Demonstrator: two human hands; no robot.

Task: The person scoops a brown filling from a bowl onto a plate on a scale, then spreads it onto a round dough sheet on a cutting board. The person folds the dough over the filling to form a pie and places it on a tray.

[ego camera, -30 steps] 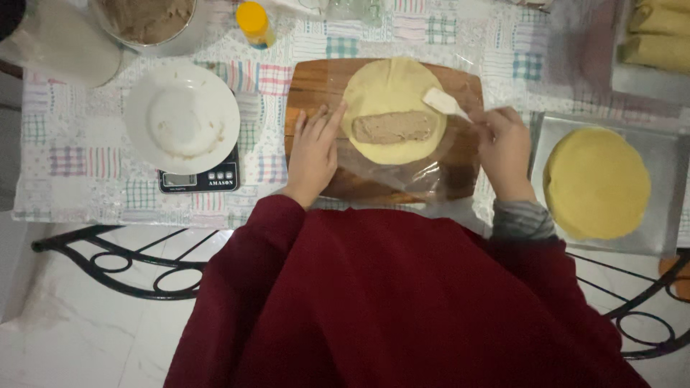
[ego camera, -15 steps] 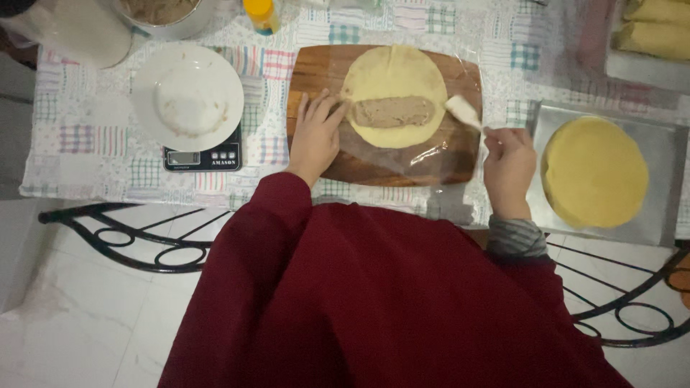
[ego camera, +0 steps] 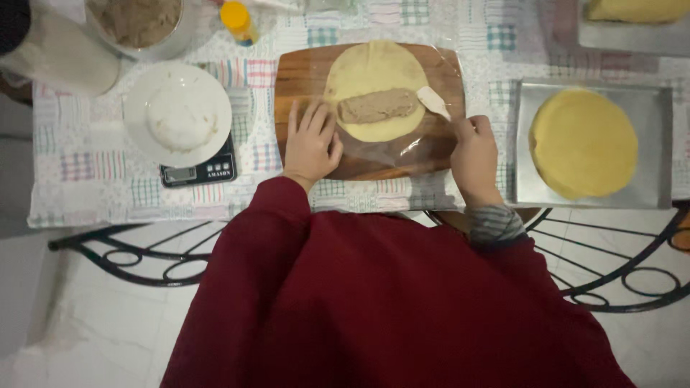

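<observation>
A round yellow dough disc (ego camera: 374, 72) lies on clear plastic wrap over a wooden cutting board (ego camera: 302, 72). A brown strip of filling (ego camera: 377, 105) runs across the disc's middle. My left hand (ego camera: 310, 144) rests flat on the board, fingers spread, at the disc's lower left edge. My right hand (ego camera: 474, 154) grips a small pale spatula (ego camera: 433, 100), its blade at the right end of the filling.
A white plate (ego camera: 178, 113) sits on a black kitchen scale (ego camera: 198, 172) to the left. A bowl of brown filling (ego camera: 140, 21) and a yellow-capped bottle (ego camera: 237, 20) stand at the back. A metal tray (ego camera: 525, 144) on the right holds stacked dough discs (ego camera: 582, 140).
My right hand has brought the spatula in closer, down to the right end of the filling. The left hand stays on the board. The camera view has shifted slightly.
</observation>
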